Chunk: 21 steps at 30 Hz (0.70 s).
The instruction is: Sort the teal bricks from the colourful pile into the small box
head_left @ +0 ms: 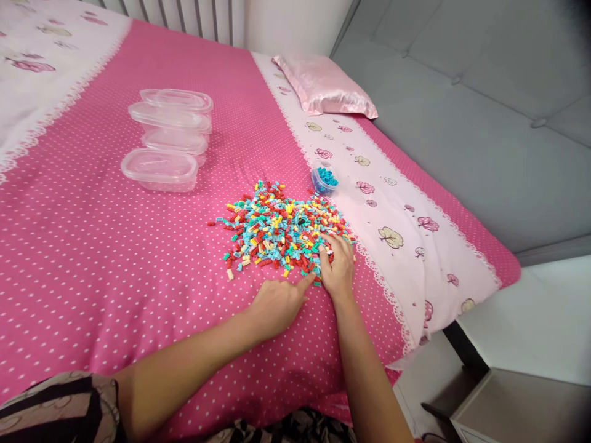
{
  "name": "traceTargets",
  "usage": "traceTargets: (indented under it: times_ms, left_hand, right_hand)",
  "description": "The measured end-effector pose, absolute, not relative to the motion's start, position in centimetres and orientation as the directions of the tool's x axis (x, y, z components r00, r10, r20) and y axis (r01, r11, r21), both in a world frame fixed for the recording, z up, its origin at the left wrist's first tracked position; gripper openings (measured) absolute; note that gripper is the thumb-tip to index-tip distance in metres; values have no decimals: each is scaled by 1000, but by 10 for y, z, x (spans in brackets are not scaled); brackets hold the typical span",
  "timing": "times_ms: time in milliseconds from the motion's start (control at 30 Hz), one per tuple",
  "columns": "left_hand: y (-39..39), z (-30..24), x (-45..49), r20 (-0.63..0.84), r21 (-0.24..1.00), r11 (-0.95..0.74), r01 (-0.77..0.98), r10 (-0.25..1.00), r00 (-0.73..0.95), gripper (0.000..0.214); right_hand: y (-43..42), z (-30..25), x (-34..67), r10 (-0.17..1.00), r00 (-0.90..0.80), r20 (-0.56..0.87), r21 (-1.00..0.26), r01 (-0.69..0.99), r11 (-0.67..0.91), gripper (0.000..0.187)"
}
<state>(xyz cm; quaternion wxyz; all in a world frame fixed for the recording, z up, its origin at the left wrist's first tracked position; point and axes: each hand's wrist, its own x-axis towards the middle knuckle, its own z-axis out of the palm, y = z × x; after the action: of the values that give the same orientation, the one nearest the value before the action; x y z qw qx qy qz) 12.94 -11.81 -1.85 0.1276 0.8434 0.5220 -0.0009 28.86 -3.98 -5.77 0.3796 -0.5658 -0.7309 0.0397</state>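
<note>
A loose heap of small toy building bricks (277, 231) in red, light blue, green, yellow and cream lies on the bed. My right hand (338, 266) rests on the heap's near right edge, its thumb and fingers apart over the bricks. Any brick under its fingertips is hidden. Beside it, my left hand (278, 306) is low over the sheet with the index finger stretched toward a few bricks at the near edge. Its other fingers are curled and partly hidden. Just beyond the heap, a small clear tub (318, 184) contains blue bricks (327, 177).
Several clear plastic containers with lids (159, 165) stand in a row at the left. A pink satin pillow (327, 86) lies at the far side, near the grey padded headboard (462, 123). The pink dotted bedsheet (92, 258) ends at the right, above a grey cabinet (521, 406).
</note>
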Motion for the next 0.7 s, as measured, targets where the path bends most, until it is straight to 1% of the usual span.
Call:
traceTargets:
  times_ms: [267, 433, 700]
  left_hand:
    - [-118, -15, 130, -176, 198, -422, 885, 873, 455, 49]
    - [-118, -17, 129, -151, 219, -415, 883, 880, 451, 48]
    - [-117, -17, 129, -158, 225, -415, 882, 877, 453, 49]
  right_hand:
    - [-39, -59, 289, 848, -73, 525, -477, 800, 364, 34]
    - [-39, -60, 289, 849, -69, 524, -482, 798, 362, 35]
    - [-40, -57, 287, 841, -81, 536, -491, 780, 388, 36]
